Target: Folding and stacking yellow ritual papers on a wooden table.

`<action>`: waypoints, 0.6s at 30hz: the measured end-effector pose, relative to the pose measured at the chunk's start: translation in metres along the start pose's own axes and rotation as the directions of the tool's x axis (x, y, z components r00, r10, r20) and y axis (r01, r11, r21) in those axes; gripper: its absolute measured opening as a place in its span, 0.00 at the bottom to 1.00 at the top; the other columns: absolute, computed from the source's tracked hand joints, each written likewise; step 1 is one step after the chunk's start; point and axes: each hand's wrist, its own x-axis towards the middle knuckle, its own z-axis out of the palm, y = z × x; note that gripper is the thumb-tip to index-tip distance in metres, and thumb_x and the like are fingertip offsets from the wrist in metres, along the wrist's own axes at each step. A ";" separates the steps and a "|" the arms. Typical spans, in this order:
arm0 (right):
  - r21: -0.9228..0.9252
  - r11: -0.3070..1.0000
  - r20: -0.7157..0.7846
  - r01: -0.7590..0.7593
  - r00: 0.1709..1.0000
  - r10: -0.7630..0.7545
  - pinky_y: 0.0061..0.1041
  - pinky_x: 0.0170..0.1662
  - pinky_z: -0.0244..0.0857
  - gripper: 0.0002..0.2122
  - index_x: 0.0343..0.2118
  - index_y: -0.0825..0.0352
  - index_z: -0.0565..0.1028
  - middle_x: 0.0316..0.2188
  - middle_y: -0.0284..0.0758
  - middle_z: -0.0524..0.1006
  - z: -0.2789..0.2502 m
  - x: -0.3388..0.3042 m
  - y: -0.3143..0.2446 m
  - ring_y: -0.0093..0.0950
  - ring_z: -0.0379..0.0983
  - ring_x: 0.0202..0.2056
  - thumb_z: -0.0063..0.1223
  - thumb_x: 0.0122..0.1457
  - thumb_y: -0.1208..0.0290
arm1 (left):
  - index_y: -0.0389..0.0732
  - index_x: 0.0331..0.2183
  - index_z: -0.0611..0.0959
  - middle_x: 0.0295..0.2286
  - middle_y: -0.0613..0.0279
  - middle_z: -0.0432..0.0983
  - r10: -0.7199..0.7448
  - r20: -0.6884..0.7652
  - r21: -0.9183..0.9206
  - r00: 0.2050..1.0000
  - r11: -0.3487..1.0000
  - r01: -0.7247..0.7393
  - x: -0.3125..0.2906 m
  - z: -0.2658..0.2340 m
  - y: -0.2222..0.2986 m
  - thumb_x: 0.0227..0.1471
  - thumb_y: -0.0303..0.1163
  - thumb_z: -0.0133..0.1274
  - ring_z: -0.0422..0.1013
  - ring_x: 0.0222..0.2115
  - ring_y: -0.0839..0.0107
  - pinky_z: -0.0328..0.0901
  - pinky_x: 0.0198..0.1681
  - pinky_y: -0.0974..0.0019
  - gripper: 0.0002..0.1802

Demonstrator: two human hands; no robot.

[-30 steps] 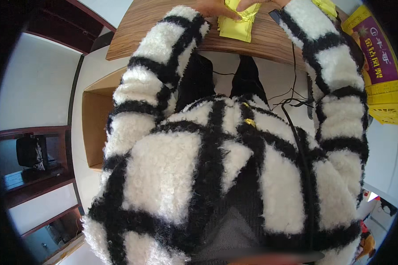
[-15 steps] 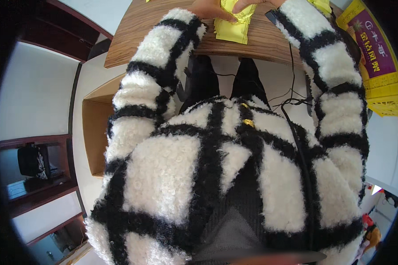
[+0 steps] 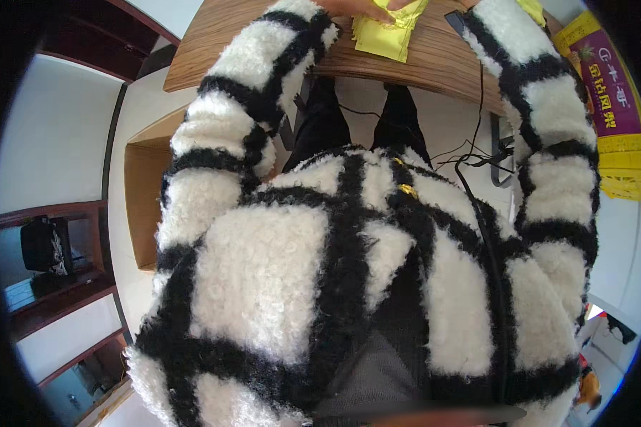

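Note:
A yellow packet lies flat on a wooden table at the top edge of the view. My left hand rests on the packet's upper left corner, and the frame edge cuts off most of it. Only a sliver of my right hand shows at the packet's top edge. Whether either hand grips the packet is hidden. My fluffy white sleeves with black stripes reach up to the table on both sides. The same coat fills the middle of the picture.
An open cardboard box stands on the pale floor at the left, under the table's edge. Yellow and purple cartons are stacked at the right. A black cable hangs below the table. A dark flat object lies on the table. Dark wooden shelving stands far left.
Both hands and the yellow packet have slid toward the top edge of the picture, so less of the hands shows now.

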 end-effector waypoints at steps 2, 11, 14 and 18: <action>-0.163 0.977 -0.026 -0.135 0.991 0.133 0.36 0.40 0.68 0.27 0.37 0.70 0.77 0.34 0.47 0.80 0.004 0.006 -0.016 0.42 0.76 0.37 0.71 0.35 0.56 | 0.38 0.58 0.65 0.50 0.57 0.71 -0.018 -0.033 0.078 0.999 0.997 0.021 -0.002 -0.001 0.000 0.30 0.29 0.74 0.66 0.50 0.64 0.62 0.55 0.60 0.53; -0.526 0.745 -0.222 -0.409 0.912 0.344 0.37 0.42 0.68 0.35 0.44 0.72 0.72 0.36 0.49 0.78 0.004 -0.008 -0.018 0.42 0.76 0.39 0.72 0.35 0.54 | 0.38 0.58 0.65 0.50 0.52 0.71 0.039 -0.065 0.291 0.997 0.957 -0.018 0.018 0.003 -0.001 0.32 0.34 0.73 0.67 0.51 0.62 0.62 0.56 0.58 0.51; -0.492 0.765 -0.181 -0.416 0.908 0.378 0.36 0.43 0.68 0.37 0.46 0.71 0.71 0.38 0.49 0.78 0.016 0.009 -0.026 0.42 0.75 0.41 0.73 0.35 0.53 | 0.37 0.53 0.69 0.46 0.51 0.74 -0.002 -0.057 0.262 0.998 0.965 0.017 0.006 -0.004 -0.043 0.30 0.40 0.74 0.70 0.47 0.61 0.64 0.52 0.58 0.49; -0.504 0.675 -0.127 -0.539 0.819 0.559 0.33 0.50 0.67 0.39 0.54 0.67 0.69 0.43 0.44 0.78 0.013 -0.006 -0.011 0.40 0.75 0.45 0.69 0.36 0.55 | 0.36 0.47 0.77 0.40 0.51 0.79 -0.013 -0.139 0.520 0.990 0.850 0.084 0.019 0.013 -0.033 0.29 0.44 0.75 0.75 0.42 0.60 0.67 0.48 0.62 0.43</action>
